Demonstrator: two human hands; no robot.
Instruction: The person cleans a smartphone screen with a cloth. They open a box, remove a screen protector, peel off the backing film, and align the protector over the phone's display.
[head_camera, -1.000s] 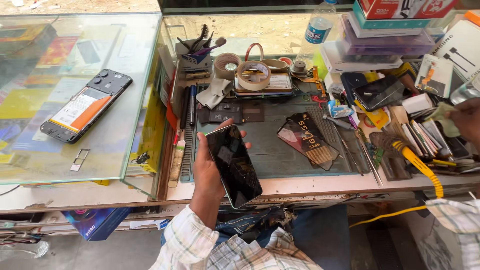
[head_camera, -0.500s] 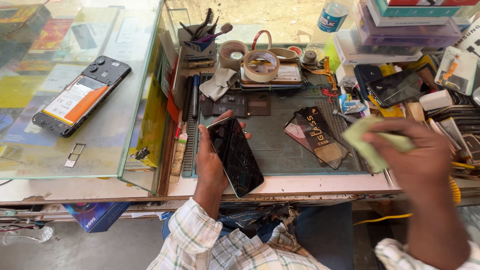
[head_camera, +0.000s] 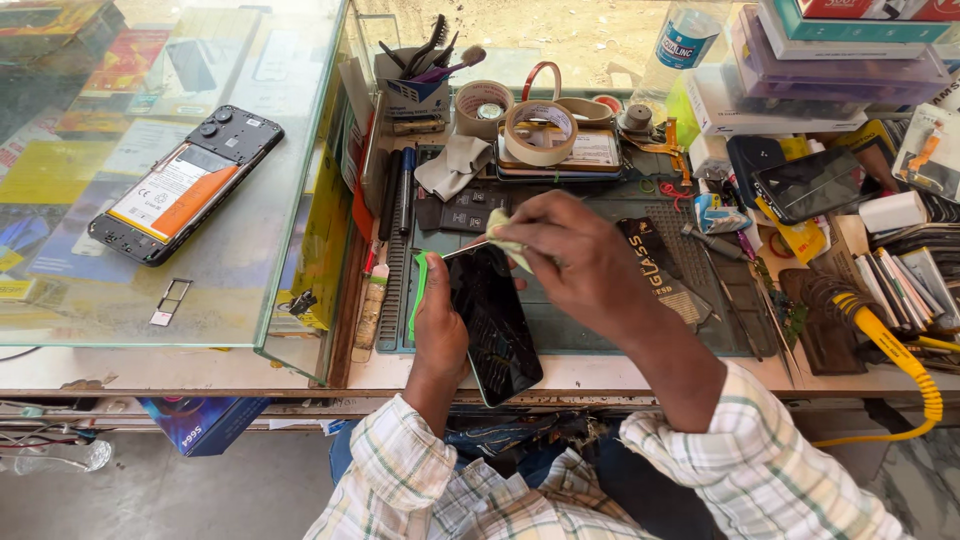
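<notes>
My left hand (head_camera: 440, 325) grips a black phone screen panel (head_camera: 493, 325) by its left edge, tilted above the dark work mat (head_camera: 590, 335). My right hand (head_camera: 575, 250) pinches a small pale yellow-green cloth (head_camera: 507, 237) and presses it on the panel's top end. Both forearms wear checked sleeves.
An opened phone (head_camera: 183, 187) with its back off lies on the glass counter (head_camera: 150, 300) at left, a small tray piece (head_camera: 170, 302) beside it. Tape rolls (head_camera: 540, 130), a tool cup (head_camera: 412, 80), stacked boxes (head_camera: 830, 60), another phone (head_camera: 808, 183) and a yellow cable (head_camera: 900, 350) crowd the bench.
My right hand came in from the right with the cloth and now rests on the panel's top end. The left hand kept hold of the panel.
</notes>
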